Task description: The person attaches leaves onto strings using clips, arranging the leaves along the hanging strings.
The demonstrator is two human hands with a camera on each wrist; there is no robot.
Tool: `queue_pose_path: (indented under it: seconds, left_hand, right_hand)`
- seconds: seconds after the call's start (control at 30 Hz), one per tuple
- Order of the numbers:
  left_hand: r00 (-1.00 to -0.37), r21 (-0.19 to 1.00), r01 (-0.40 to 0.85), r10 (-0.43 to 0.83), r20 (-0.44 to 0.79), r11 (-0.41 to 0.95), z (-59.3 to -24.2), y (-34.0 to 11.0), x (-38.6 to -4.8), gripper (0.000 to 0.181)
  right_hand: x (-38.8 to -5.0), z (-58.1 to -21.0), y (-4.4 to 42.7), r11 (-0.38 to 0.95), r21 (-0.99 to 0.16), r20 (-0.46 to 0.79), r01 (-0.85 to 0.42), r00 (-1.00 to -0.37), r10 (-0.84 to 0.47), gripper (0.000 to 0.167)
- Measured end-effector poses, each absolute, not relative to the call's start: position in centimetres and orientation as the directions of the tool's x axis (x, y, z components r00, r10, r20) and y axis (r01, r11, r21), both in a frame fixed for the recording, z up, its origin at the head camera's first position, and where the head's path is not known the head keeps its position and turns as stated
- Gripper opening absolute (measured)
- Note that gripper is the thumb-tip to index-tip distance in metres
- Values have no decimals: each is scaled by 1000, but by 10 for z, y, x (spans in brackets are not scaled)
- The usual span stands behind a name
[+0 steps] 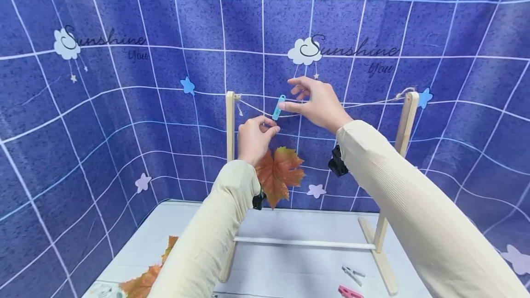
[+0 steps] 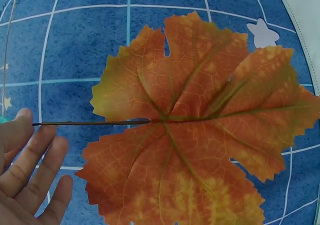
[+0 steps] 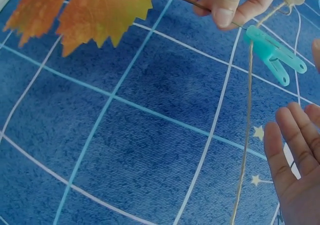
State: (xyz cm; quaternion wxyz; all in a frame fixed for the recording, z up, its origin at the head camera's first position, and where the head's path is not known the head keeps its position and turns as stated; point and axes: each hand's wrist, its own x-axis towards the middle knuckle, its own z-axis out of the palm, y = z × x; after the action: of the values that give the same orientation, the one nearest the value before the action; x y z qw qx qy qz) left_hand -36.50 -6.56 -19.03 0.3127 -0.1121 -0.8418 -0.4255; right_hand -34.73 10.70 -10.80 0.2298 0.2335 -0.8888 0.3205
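A pale wooden stand [image 1: 230, 128] with two upright posts rises from a white tabletop [image 1: 314, 224], a thin beige string [image 3: 248, 120] tied between its posts. To the left of the stand, orange-brown leaf material [image 1: 142, 283] lies on the tabletop, partly hidden by a cream sleeve, not hung. Between the stand's posts, nearer the left one, one large orange-red leaf with yellow-green edges [image 1: 281, 171] hangs below the string, its thin dark stem [image 2: 90, 123] upward. Above it, a turquoise plastic clothespin [image 1: 276, 113] sits on the string. Just inside the stand's right foot, a grey clothespin [image 1: 351, 274] and a pink clothespin [image 1: 349, 292] lie loose. The hanging of this leaf looks nearly done: the clothespin's nose meets the stem's end and its handles are spread, so it seems to bite string and stem together, though the exact bite is too small to confirm. The material on the tabletop appears left to do.

Between the stand's posts, the left hand [image 1: 254, 138] pinches the stem near its tip, thumb against fingertip, just below the clothespin; the blade hangs beneath that pinch. Farther right, the right hand [image 1: 320, 107] has its fingers spread apart, the thumb beside or lightly touching the clothespin, not squeezing it.
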Motion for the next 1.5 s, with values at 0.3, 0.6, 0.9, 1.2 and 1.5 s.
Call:
queue_pose_path:
  seconds: [0.3,0.6,0.9,1.2,1.5]
  left_hand:
    - [-781,644,458,-68,621,613,-195,-72,-361,19]
    - [-768,656,489,-73,636,575,-197,-80,-354,18]
    - [-755,682,546,-67,652,486,-198,-87,-346,16]
    - [-762,689,557,-44,646,464,-203,-94,-340,18]
    - [-770,699,537,-65,635,473,-210,-104,-330,17]
  right_hand:
    - [-338,-123,120,684,-449,576,-575,-771,-270,62]
    - [-328,-138,137,661,-502,575,-557,-786,-225,52]
    - [-321,-151,147,611,-579,567,-539,-805,-174,43]
    - [-312,-166,157,606,-591,562,-532,-811,-164,40]
    - [-302,-183,168,595,-613,548,-520,-822,-155,39]
